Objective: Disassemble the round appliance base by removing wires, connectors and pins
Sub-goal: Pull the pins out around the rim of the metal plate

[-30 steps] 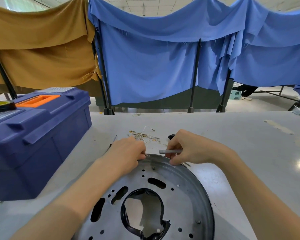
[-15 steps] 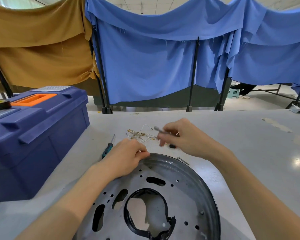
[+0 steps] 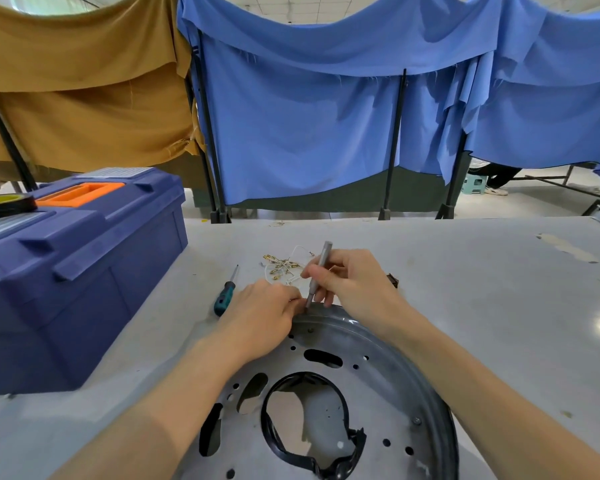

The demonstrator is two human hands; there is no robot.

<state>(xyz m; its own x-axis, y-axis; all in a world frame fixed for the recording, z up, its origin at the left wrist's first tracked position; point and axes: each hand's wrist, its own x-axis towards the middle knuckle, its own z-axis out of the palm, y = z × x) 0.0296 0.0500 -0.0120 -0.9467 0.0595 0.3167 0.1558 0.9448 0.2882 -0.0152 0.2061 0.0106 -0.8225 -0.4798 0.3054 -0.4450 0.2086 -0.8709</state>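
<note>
The round metal appliance base (image 3: 371,386) lies flat on the grey table, full of holes, with a black ring (image 3: 312,459) round its middle opening. My left hand (image 3: 260,317) grips the base's far rim with curled fingers. My right hand (image 3: 347,282) pinches a slim grey metal driver (image 3: 318,271), held nearly upright, its tip down at the rim right beside my left fingers. Behind the hands lies a heap of white wires with brass connectors (image 3: 281,266).
A green-handled screwdriver (image 3: 225,295) lies left of the hands. A big blue toolbox (image 3: 70,271) with an orange handle stands at the left, a tape roll (image 3: 4,204) on its lid. A small dark part (image 3: 392,279) sits right of my right hand. Cloth screens stand behind the table.
My right hand went out to the wire heap and came back, turning the grey driver from level to nearly upright with its tip at the rim. My left hand kept its grip.
</note>
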